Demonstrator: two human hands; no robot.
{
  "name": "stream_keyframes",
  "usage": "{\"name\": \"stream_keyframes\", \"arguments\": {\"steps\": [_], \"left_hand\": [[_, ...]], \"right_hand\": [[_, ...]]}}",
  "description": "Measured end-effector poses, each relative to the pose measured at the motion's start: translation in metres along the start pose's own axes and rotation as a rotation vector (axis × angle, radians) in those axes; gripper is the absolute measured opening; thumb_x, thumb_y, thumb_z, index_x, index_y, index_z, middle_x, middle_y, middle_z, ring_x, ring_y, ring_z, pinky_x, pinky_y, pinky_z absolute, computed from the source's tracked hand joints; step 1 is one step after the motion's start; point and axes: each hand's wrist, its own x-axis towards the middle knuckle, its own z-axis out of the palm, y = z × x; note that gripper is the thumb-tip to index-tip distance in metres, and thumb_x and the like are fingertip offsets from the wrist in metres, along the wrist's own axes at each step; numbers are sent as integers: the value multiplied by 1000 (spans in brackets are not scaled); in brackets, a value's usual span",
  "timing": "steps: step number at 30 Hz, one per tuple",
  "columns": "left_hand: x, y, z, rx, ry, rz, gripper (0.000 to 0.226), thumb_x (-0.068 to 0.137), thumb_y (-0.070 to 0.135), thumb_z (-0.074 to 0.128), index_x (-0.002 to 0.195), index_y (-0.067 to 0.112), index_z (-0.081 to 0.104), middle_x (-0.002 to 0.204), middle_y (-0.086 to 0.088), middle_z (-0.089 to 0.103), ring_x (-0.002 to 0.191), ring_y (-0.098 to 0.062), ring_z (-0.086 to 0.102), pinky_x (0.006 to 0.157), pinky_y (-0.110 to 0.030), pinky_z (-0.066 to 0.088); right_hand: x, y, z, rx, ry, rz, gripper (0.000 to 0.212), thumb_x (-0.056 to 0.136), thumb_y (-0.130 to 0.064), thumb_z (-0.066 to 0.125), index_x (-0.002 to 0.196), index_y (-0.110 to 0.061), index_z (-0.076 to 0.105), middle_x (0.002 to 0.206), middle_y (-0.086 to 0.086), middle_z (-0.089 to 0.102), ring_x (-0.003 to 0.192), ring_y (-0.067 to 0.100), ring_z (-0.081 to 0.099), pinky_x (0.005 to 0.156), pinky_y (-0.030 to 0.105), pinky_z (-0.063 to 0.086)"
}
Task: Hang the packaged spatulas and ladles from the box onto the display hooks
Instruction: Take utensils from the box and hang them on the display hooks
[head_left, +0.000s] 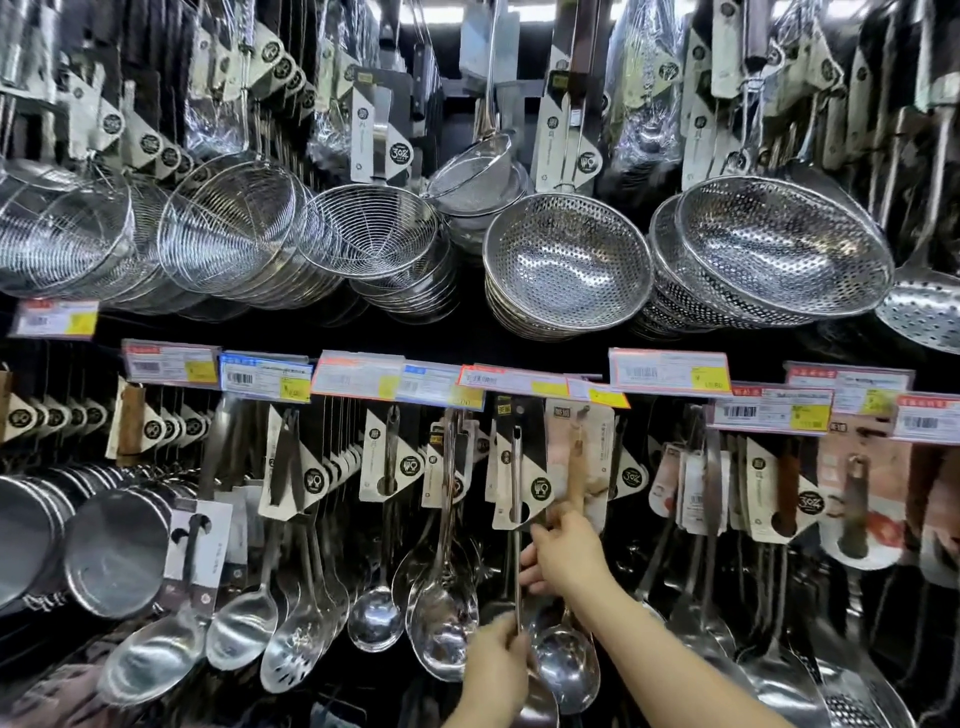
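The packaged ladle (516, 519) hangs vertically, card end up beneath the price tags (511, 382), bowl end down. The left hand (496, 665) grips its lower handle. The right hand (563, 558) pinches the card's bottom edge. It sits between neighbouring hung ladles (441, 618).

Left hand (493, 662) grips a packaged ladle's handle (516, 519); right hand (563, 558) pinches its card below the price tags (511, 382)
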Motion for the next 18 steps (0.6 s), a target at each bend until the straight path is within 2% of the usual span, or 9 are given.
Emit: {"name": "stream_keyframes", "arguments": {"steps": [3, 4, 6, 8, 10, 11, 13, 15, 18], "left_hand": [[15, 1, 3, 25, 63, 35, 41, 87, 10, 56, 66, 45, 55, 40, 18, 58, 49, 7, 55, 61, -7, 44], [23, -1, 2, 32, 77, 38, 43, 87, 9, 57, 65, 46, 54, 41, 22, 58, 51, 9, 56, 59, -2, 40], [39, -7, 1, 94, 70, -2, 37, 87, 12, 57, 63, 41, 56, 48, 14, 61, 61, 1, 59, 63, -8, 44], [54, -11, 0, 127, 55, -30, 21, 87, 17, 55, 75, 34, 60, 66, 5, 64, 75, -17, 64, 72, -24, 50], [65, -13, 0, 166, 45, -15, 17, 89, 17, 52, 86, 28, 64, 78, -2, 68, 80, -19, 61, 67, -26, 46], [69, -15, 1, 208, 49, -3, 18, 90, 17, 51, 93, 23, 67, 86, -6, 71, 82, -20, 61, 66, -26, 43], [74, -19, 1, 253, 52, 4, 25, 92, 18, 48, 111, 15, 63, 102, -10, 71, 90, -23, 62, 71, -23, 42], [75, -24, 5, 300, 27, 15, 40, 91, 19, 49, 131, 16, 49, 114, -12, 66, 104, -25, 60, 87, -27, 45], [54, -14, 12, 309, 88, 87, 58, 91, 17, 49, 144, 9, 26, 139, -19, 43, 132, -29, 39, 111, -34, 30]], "right_hand": [[15, 6, 6, -105, -43, 45, 37, 97, -17, 41, 132, -20, 30, 87, 12, 63, 58, 20, 61, 45, 26, 46], [16, 8, 7, -179, -48, 31, 47, 96, -20, 44, 139, -21, 25, 102, 14, 64, 74, 24, 66, 56, 30, 52], [15, 11, 4, -268, -36, -1, 55, 94, -24, 48, 142, -18, 21, 114, 14, 63, 94, 29, 67, 76, 38, 55], [7, 14, -3, -237, -78, -8, 52, 95, -24, 48, 140, -18, 24, 100, 11, 66, 79, 24, 68, 67, 35, 57], [-6, 14, -10, -172, -133, 10, 49, 96, -22, 46, 138, -17, 23, 81, 7, 64, 58, 18, 63, 47, 25, 51], [-11, 16, -13, -152, -153, 13, 49, 96, -21, 46, 138, -16, 22, 77, 7, 63, 54, 17, 61, 44, 23, 48], [-18, 20, -17, -141, -169, -2, 47, 96, -20, 47, 137, -15, 24, 76, 6, 63, 51, 16, 60, 45, 23, 48], [-25, 25, -20, -146, -168, -15, 41, 95, -20, 49, 132, -14, 31, 73, 5, 63, 46, 12, 60, 47, 26, 48], [-40, 35, -27, -171, -146, -4, 24, 95, -17, 50, 118, -13, 45, 70, 4, 61, 44, 10, 58, 49, 29, 49]]}}
